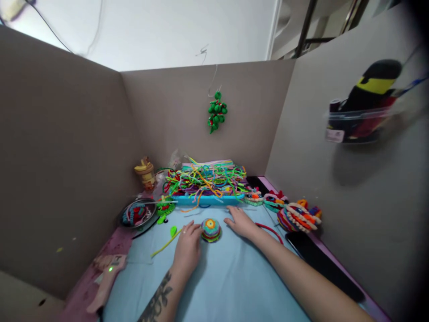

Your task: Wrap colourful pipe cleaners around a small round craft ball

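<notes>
A small round ornament [211, 230] coiled from many-coloured pipe cleaners lies on the light blue mat [228, 277]. My left hand [187, 246] rests flat just left of it, fingertips touching its edge, fingers loosely apart. My right hand [240, 222] lies flat on the mat to the right of the ornament, fingers spread, holding nothing. A yellow-green pipe cleaner [166, 243] lies by my left hand.
A tangled pile of pipe cleaners [208, 181] sits on a blue tray at the back. Finished ornaments [296, 217] lie at the right, a dark bowl [137, 214] at the left, a glue gun [105, 279] near left. Cardboard walls enclose the space; a green ornament [217, 112] hangs behind.
</notes>
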Action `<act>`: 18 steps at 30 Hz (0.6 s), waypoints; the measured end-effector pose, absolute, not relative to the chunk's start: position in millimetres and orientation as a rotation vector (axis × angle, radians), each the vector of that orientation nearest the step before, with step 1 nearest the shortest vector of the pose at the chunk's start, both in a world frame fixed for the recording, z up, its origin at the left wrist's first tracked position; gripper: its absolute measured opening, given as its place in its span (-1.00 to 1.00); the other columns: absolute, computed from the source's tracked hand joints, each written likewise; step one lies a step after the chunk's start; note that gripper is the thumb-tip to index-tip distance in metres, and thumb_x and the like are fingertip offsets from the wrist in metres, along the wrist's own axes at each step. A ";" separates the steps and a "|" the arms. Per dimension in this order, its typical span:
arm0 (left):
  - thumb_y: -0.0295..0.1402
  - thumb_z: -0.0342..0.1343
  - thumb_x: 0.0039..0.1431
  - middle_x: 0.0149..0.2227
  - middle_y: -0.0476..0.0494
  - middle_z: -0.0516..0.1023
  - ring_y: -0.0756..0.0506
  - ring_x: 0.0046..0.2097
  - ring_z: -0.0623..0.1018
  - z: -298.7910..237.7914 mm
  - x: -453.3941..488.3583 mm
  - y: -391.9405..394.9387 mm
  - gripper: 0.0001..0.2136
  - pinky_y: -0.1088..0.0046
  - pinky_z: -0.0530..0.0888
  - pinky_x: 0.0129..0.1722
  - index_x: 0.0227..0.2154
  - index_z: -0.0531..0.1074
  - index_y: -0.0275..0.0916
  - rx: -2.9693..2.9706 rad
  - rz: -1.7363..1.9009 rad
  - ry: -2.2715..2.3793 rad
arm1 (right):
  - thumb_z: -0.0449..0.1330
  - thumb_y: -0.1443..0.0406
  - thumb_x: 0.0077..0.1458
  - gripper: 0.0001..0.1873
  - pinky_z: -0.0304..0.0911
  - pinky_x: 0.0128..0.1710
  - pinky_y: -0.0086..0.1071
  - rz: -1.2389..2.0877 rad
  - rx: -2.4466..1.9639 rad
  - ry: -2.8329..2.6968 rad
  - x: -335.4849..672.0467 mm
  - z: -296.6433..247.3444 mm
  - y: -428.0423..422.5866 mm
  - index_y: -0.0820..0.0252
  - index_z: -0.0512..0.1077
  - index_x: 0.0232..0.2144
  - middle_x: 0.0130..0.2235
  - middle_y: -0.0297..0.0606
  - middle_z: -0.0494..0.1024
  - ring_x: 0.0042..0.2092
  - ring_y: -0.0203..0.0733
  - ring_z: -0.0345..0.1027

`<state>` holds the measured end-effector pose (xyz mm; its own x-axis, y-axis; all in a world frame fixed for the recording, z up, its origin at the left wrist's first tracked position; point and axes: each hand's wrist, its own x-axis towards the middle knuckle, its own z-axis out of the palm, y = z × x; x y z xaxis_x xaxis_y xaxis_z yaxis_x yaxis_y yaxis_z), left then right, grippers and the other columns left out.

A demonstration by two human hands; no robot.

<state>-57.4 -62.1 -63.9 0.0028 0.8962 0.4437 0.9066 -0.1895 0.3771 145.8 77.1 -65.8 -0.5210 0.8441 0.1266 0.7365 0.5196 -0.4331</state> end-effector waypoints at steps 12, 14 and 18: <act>-0.52 -0.06 0.11 -0.28 -0.19 0.58 -0.14 -0.21 0.54 -49.3 -51.8 -69.1 -0.76 0.24 0.48 -0.12 -0.28 0.49 -0.19 -2.347 -1.144 -2.185 | 0.32 0.29 -0.24 -0.14 0.05 0.15 -0.14 0.901 -0.776 -2.538 114.1 -43.6 39.7 0.18 0.14 0.16 0.13 -0.06 0.21 0.15 0.02 0.08; -0.57 -0.09 0.09 -0.23 -0.19 0.58 -0.13 -0.17 0.54 -47.7 -50.1 -69.6 -0.70 0.24 0.46 -0.07 -0.23 0.48 -0.17 -2.408 -1.135 -2.147 | 0.21 0.40 -0.16 -0.22 0.02 0.17 -0.14 0.899 -0.803 -2.494 111.9 -45.8 42.1 0.20 0.12 0.16 0.13 -0.05 0.23 0.16 -0.01 0.08; -0.59 -0.09 0.06 -0.16 -0.20 0.56 -0.14 -0.11 0.53 -48.6 -54.2 -70.0 -0.67 0.17 0.42 0.02 -0.20 0.46 -0.17 -2.378 -1.145 -2.136 | 0.15 0.40 -0.09 -0.27 -0.01 0.19 -0.10 0.894 -0.801 -2.462 112.9 -52.8 51.4 0.22 0.10 0.17 0.17 -0.02 0.20 0.20 -0.02 0.02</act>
